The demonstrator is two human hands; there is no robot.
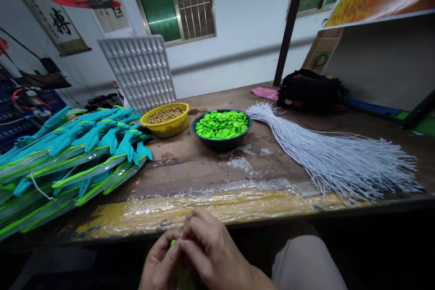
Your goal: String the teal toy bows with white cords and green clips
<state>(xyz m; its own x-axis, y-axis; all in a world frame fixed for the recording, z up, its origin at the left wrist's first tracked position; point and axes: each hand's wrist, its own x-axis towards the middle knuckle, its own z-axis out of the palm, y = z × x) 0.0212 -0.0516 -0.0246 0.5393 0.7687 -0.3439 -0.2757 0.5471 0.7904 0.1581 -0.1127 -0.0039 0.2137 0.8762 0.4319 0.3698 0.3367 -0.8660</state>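
Note:
Both hands meet low in the view, just in front of the table's near edge. My left hand (159, 260) is closed around a bright green piece (173, 242), most of which the fingers hide. With thumb and forefinger together, my right hand (214, 249) pinches a thin white cord (181, 234) right beside that piece. Beyond the hands stands a dark bowl (220, 146) full of small bright green plastic parts (222, 124). To its right lies a long bundle of white cords (326, 154), tied near its far end.
A yellow bowl (166, 130) holds brass-coloured rings (166, 114). Turquoise and green plastic toys (98, 145) are heaped at the left. A grey moulded tray (142, 72) leans upright behind. At the back right sit a black bag (311, 91) and a pink cloth (266, 93).

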